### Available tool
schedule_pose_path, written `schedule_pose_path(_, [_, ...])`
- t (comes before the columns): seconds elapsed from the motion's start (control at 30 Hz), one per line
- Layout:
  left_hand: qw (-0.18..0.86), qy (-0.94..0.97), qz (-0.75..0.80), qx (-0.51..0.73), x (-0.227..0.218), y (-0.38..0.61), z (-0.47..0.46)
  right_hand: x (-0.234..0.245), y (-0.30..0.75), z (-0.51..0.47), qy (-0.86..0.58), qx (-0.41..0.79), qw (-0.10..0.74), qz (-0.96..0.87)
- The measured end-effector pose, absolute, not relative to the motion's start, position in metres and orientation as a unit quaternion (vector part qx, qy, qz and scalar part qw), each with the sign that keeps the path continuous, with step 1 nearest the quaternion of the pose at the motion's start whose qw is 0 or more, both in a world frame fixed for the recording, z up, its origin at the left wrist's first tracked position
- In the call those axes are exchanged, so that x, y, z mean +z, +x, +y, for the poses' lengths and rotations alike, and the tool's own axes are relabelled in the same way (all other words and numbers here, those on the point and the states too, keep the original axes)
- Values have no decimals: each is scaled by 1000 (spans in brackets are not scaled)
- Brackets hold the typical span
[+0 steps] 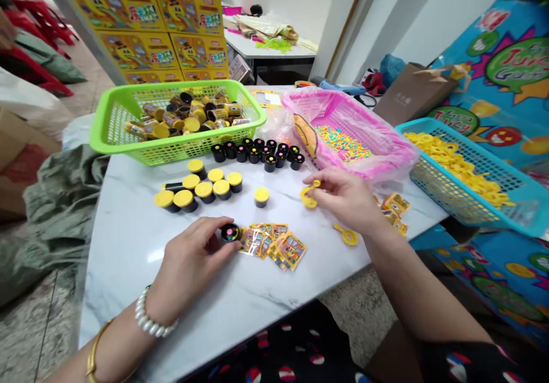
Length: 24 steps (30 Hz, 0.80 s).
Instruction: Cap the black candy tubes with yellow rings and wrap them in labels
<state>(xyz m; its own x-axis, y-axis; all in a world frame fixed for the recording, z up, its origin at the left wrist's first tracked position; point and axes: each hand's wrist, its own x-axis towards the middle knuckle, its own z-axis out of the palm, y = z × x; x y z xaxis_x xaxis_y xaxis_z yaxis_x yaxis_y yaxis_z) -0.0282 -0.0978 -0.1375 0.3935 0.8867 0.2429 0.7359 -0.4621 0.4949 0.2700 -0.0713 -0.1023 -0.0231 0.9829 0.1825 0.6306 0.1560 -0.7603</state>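
Observation:
My left hand (189, 266) is closed around a small black cup (230, 233) filled with coloured candy beads, resting on the white marble table (128, 240). My right hand (345, 197) pinches a yellow plastic lid (309, 197) just above the table. Beside the cup lie several small orange sticker labels (274, 244). Another yellow lid (347, 235) lies near my right wrist. Behind my hands stand several black cups capped in yellow (201, 188), and one capped cup (261, 196) stands apart.
A row of open black cups (257, 151) stands at the back. A green basket (107, 120) holds labelled cups. A pink basket (386, 143) holds coloured candy, and a blue basket (514, 200) holds yellow lids. Yellow cartons (141, 34) are stacked behind.

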Motion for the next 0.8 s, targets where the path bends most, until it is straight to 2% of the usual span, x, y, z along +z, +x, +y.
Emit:
schedule_pose_path(0.03, [156,816,500,246,-137,-29,-99,-99,256,-77,-569,336,406,-631])
schedule_pose_path(0.1, [145,810,512,247,-135,-31,-100,-95,224,-87,-512,490,437,-553])
schedule_pose_path(0.2, [155,804,523,236,-133,-36,-102,-102,179,-92,-486,621,389,-476])
schedule_pose_path(0.27, [206,800,517,224,-134,-37,-104,-111,159,-91,-483,667,344,-451])
schedule_pose_path(0.37, [289,787,505,206,-135,-35,-105,-123,145,-88,-497,680,307,-442])
schedule_pose_path(0.5, [337,765,509,206,-137,-32,-105,-124,142,-87,-536,656,287,-447])
schedule_pose_path(0.7, [348,757,505,225,-138,-33,-106,-121,144,-90,-521,674,307,-425])
schedule_pose_path(0.8, [343,760,500,234,-139,-33,-107,-122,143,-91,-540,639,302,-456])
